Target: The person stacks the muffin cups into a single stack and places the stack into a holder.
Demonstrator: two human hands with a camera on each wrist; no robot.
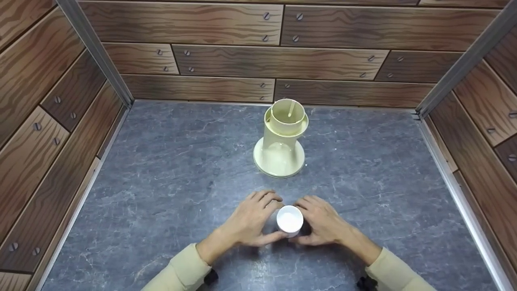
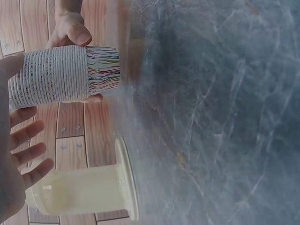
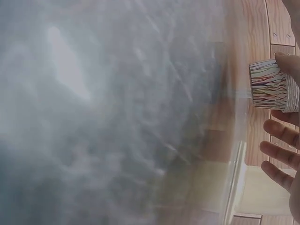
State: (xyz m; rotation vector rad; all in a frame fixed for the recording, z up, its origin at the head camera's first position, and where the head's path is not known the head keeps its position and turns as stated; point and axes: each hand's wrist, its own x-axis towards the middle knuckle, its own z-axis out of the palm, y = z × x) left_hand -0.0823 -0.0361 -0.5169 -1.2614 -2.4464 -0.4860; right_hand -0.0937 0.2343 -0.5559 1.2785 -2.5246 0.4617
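A tall stack of nested paper cups (image 1: 290, 219) is upright between the two hands, close over the tabletop. White ridged rims run along most of the stack (image 2: 51, 75), and coloured wavy lines mark the bottom cup's wall. My left hand (image 1: 251, 218) pinches the stack near its upper end between thumb and index finger; its other fingers are spread apart. Lower down, my right hand (image 1: 322, 221) grips the opposite side with thumb and index finger, while its remaining fingers (image 3: 281, 154) extend away from the cups.
Beyond the hands stands a pale yellow-green dispenser-like piece (image 1: 279, 149), with a round base and an open tube on top. The grey marbled tabletop (image 1: 181, 161) is bounded by wood-patterned walls (image 1: 226, 60) at the back and both sides, with metal strips along the corners.
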